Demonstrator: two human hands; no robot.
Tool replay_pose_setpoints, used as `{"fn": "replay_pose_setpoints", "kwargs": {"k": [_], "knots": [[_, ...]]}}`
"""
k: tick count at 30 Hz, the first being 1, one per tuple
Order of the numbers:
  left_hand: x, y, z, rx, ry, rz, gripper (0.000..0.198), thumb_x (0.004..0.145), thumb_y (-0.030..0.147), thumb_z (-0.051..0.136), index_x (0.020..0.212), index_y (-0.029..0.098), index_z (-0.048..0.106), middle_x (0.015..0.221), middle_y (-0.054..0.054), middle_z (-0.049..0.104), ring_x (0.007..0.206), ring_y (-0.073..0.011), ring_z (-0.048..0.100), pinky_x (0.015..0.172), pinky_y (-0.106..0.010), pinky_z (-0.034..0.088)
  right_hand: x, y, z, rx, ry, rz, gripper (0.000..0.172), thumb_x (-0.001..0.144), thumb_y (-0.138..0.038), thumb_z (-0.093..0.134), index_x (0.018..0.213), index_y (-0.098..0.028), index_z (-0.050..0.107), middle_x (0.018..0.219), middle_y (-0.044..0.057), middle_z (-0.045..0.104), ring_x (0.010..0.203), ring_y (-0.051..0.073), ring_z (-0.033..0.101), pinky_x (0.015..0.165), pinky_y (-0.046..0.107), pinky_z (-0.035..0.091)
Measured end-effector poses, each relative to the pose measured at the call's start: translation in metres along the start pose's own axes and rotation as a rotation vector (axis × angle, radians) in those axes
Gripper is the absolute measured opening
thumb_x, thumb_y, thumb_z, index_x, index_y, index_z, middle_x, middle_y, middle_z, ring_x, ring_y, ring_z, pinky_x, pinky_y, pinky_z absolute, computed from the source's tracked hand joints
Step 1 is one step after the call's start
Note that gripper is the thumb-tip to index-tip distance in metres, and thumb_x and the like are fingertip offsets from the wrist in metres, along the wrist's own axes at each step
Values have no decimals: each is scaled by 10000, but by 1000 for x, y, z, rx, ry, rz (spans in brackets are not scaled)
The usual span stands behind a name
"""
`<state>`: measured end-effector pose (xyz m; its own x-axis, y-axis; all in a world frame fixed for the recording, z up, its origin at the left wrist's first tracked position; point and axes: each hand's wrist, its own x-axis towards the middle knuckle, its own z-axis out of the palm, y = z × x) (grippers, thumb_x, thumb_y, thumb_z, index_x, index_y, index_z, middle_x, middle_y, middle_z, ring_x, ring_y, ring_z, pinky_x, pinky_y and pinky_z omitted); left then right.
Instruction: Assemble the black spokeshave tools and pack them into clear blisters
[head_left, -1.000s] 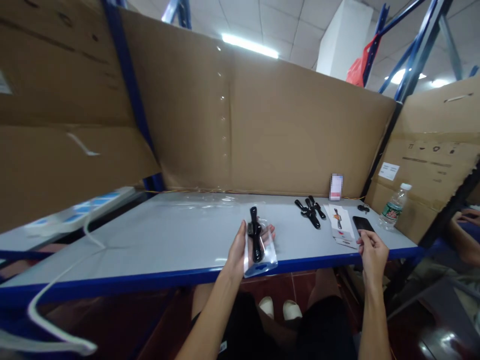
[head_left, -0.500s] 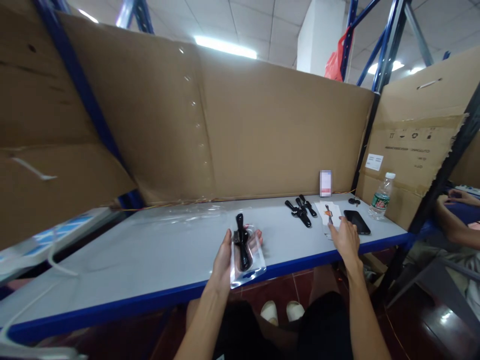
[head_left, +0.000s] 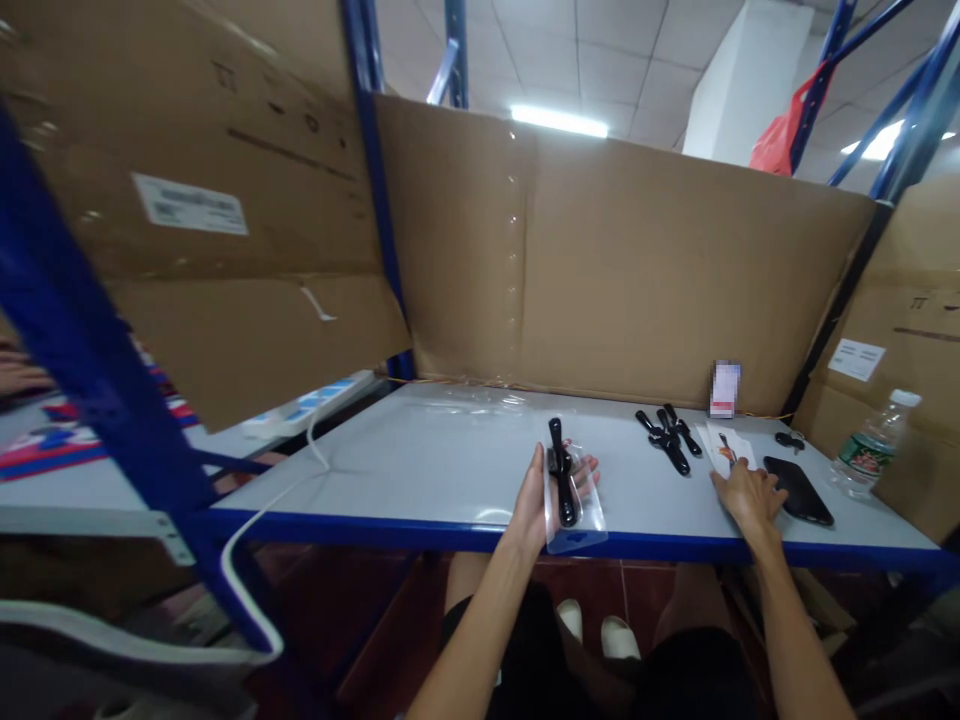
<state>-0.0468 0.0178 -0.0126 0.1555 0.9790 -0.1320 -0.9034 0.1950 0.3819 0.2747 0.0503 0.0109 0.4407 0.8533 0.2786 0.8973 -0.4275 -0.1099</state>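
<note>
Head view: the left hand (head_left: pixel 534 500) holds a black tool (head_left: pixel 564 485) with a clear pouch (head_left: pixel 591 520); the right hand (head_left: pixel 750 497) touches the printed cards (head_left: pixel 740 444).
Left of the cards, the pouch and tool rest on the left palm, thumb beside them; whether the right fingers pinch a card, one cannot tell. Loose black tools (head_left: pixel 664 438) lie nearer the cards' left side, a black phone (head_left: pixel 802 492) just right.

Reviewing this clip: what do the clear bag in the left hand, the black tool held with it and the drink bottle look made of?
Clear bag: thin, glossy plastic film, judging by its transparency and shiny highlights.
Black tool: probably smooth, glossy plastic, given its bright reflections; coated metal isn't excluded.
Drink bottle: likely clear plastic, see-through with a ribbed-looking body.
</note>
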Motion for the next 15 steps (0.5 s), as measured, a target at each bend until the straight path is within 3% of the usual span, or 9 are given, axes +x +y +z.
{"fn": "replay_pose_setpoints", "kwargs": {"k": [5,9,12,15], "knots": [[1,0,-2,-19,-9,-6,421,961,543,516,1200,214,625,1015,-135,726,906,-279,741,866,-461,584,9,1,-7,61,-2,78,647,892,-523,549,1334,-50,544,1254,313,571,1233,447,528,956,533,391],[1,-2,-1,-35,-38,22,428,947,543,548,1227,227,619,1047,-127,721,904,-267,736,849,-436,588,6,2,-20,157,73,127,674,872,-503,576,1364,-48,510,1269,316,534,1195,439,564,963,520,417],[-1,-3,2,-39,-31,44,446,944,554,545,1247,232,607,1066,-140,715,937,-282,732,853,-450,584,-10,8,-33,276,171,101,690,849,-504,596,1387,-82,504,1275,300,528,1134,423,597,929,502,455],[-5,-2,6,-54,12,51,467,976,573,453,1217,205,610,1055,-167,713,980,-305,725,865,-474,579,-44,18,-41,457,257,-30,721,812,-548,600,1385,-117,528,1269,253,552,1151,397,586,949,476,467]]}}
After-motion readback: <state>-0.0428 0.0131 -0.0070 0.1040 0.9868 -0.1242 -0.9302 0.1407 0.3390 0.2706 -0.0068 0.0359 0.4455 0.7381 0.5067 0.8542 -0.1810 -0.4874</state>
